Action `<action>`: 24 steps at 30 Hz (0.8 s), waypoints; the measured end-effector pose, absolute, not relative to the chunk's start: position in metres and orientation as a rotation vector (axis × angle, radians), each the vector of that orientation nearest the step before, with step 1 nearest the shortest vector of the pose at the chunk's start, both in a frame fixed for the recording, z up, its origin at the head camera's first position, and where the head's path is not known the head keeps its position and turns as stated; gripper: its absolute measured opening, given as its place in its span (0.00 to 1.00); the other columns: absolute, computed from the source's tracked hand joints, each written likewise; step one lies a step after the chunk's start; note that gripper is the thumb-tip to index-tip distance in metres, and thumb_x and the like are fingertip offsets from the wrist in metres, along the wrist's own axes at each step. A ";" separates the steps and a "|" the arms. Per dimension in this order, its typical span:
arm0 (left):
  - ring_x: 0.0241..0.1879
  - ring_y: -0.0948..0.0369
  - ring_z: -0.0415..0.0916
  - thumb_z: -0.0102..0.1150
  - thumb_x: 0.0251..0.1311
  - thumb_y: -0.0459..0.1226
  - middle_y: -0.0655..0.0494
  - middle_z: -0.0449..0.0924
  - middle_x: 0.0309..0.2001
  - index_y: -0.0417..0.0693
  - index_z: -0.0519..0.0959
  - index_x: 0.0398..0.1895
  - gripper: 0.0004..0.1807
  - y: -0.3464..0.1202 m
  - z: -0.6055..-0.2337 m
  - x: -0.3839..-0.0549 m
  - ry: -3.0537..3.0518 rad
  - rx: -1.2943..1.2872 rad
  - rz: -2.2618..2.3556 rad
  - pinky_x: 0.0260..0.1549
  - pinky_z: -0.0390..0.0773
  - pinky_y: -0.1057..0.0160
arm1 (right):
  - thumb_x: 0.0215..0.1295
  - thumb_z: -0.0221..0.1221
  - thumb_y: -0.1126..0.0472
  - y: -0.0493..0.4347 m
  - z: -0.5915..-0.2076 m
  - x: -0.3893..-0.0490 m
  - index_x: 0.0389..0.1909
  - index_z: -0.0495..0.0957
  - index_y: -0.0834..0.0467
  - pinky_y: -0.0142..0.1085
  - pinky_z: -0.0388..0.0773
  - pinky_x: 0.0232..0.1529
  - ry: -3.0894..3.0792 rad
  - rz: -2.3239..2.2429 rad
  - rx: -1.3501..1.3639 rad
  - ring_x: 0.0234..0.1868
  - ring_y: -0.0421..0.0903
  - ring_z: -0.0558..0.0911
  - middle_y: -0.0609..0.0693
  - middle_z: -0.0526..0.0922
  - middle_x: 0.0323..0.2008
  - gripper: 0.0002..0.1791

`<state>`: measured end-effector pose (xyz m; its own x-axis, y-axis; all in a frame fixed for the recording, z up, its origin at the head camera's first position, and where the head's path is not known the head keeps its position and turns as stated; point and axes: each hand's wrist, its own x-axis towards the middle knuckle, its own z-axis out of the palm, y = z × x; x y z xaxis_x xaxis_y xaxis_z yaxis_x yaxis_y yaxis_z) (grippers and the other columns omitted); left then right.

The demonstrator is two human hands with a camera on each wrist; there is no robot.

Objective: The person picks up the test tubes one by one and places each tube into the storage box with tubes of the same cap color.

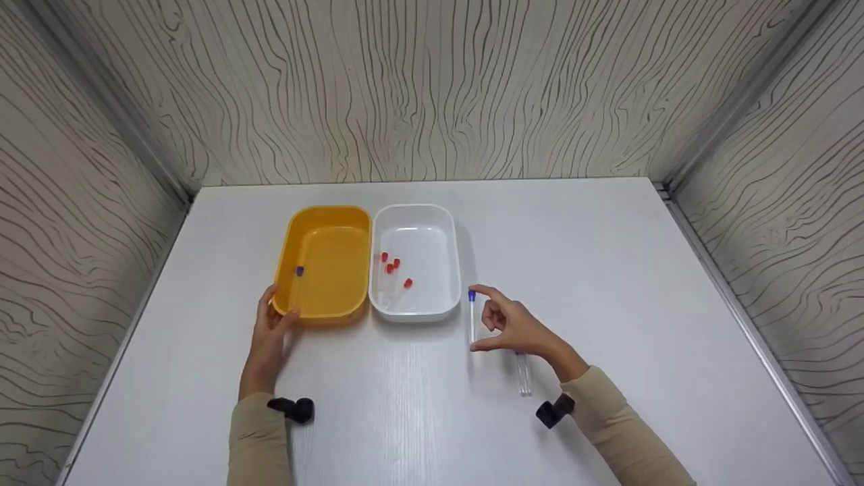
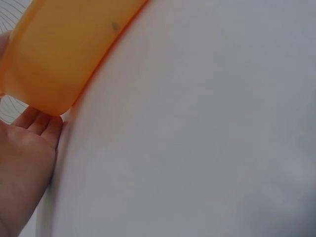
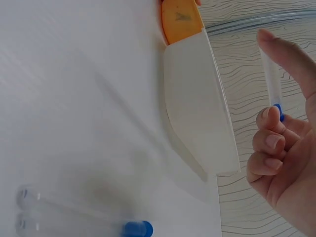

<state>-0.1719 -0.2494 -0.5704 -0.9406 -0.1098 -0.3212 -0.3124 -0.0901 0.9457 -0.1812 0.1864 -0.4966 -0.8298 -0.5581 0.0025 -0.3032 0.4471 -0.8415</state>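
Note:
My right hand pinches a clear blue-capped test tube lengthwise, thumb at its bottom end and index finger at the cap. The tube is held just right of the white tray. In the right wrist view the other fingers curl beside the blue cap. My left hand grips the near left corner of the yellow tray, thumb at the front rim and fingers along the side. Inside that tray lies one blue-capped tube. Several red-capped tubes lie in the white tray.
Below my right hand, more clear tubes lie on the white table, partly hidden by the hand; a blue cap shows there in the right wrist view. The trays stand side by side. Patterned panels enclose the table's back and sides.

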 end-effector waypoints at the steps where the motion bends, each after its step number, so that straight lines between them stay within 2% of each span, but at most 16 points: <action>1: 0.76 0.61 0.50 0.53 0.68 0.44 0.60 0.45 0.79 0.77 0.47 0.73 0.37 -0.249 -0.571 -0.172 2.021 -0.472 2.173 0.79 0.42 0.50 | 0.46 0.74 0.59 0.183 -0.496 -0.182 0.69 0.59 0.60 0.22 0.60 0.26 2.422 -1.328 -0.749 0.24 0.35 0.63 0.56 0.72 0.25 0.49; 6: 0.77 0.59 0.48 0.53 0.68 0.41 0.57 0.43 0.79 0.73 0.47 0.74 0.38 -0.250 -0.572 -0.174 2.030 -0.462 2.188 0.78 0.44 0.52 | 0.46 0.74 0.54 0.162 -0.494 -0.184 0.70 0.59 0.58 0.22 0.60 0.27 2.412 -1.318 -0.796 0.25 0.34 0.62 0.53 0.70 0.24 0.50; 11: 0.76 0.61 0.49 0.54 0.67 0.44 0.60 0.44 0.79 0.77 0.48 0.73 0.37 -0.251 -0.571 -0.173 1.996 -0.496 2.179 0.78 0.43 0.51 | 0.46 0.74 0.54 0.144 -0.493 -0.187 0.70 0.58 0.58 0.22 0.61 0.27 2.409 -1.307 -0.857 0.25 0.33 0.62 0.51 0.71 0.23 0.51; 18: 0.77 0.61 0.49 0.54 0.67 0.45 0.62 0.42 0.79 0.81 0.48 0.72 0.37 -0.251 -0.572 -0.172 1.988 -0.498 2.176 0.78 0.42 0.49 | 0.47 0.74 0.55 0.123 -0.485 -0.193 0.70 0.58 0.59 0.22 0.62 0.28 2.402 -1.341 -0.876 0.25 0.33 0.64 0.58 0.73 0.24 0.50; 24: 0.75 0.62 0.52 0.55 0.66 0.47 0.63 0.45 0.79 0.83 0.49 0.71 0.37 -0.250 -0.573 -0.173 1.980 -0.502 2.178 0.78 0.44 0.49 | 0.47 0.74 0.54 0.106 -0.483 -0.200 0.70 0.58 0.58 0.22 0.63 0.28 2.407 -1.327 -0.879 0.25 0.35 0.65 0.56 0.73 0.24 0.50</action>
